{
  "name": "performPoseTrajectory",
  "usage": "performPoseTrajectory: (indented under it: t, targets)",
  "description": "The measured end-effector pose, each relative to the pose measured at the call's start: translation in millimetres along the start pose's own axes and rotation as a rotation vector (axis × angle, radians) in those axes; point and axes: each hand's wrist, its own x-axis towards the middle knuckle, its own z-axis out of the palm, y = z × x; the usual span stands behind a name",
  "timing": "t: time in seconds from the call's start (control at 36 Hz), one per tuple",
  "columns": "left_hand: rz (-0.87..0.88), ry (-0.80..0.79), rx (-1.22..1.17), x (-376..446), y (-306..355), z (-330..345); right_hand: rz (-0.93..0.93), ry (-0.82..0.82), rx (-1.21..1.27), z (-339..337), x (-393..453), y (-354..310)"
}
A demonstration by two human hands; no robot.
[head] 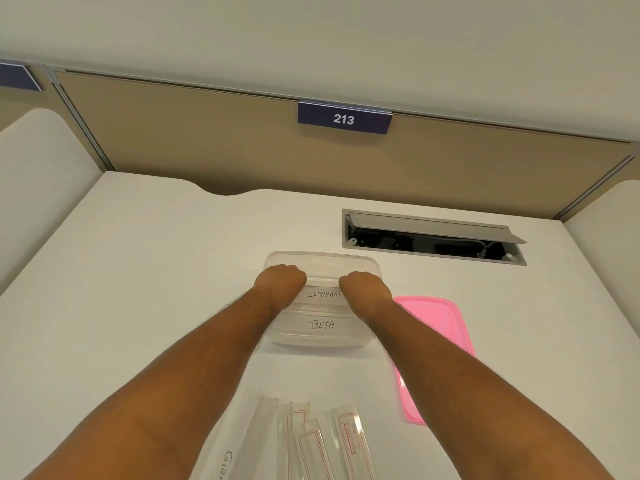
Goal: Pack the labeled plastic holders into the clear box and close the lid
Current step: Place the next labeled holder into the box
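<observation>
The clear box (323, 260) stands open in the middle of the white desk. Inside it lie two clear plastic holders, one labeled ELEPHANT (323, 294) and, nearer to me, one labeled BETA (322, 324). My left hand (280, 280) and my right hand (362, 284) reach into the box, fingers curled down at the two ends of the ELEPHANT holder; the fingertips are hidden. The pink lid (438, 327) lies flat on the desk just right of the box, partly under my right forearm. Several more clear holders (318, 441) lie at the near edge.
An open grey cable hatch (433, 237) is sunk into the desk behind and right of the box. A tan partition with a sign reading 213 (344, 118) closes the back. White side panels flank the desk.
</observation>
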Motion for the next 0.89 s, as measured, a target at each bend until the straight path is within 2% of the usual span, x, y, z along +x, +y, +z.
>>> performPoseTrajectory:
  t: [0.36,0.89]
  targets:
    - [-0.001,0.076,-0.076,-5.7,-2.6,4.5,-0.001,0.058,0.041,1.0,-5.4,0.7]
    - [-0.064,0.417,-0.322,-71.5,6.8,0.5,-0.108,0.366,0.127,-5.4,-43.7,-36.2]
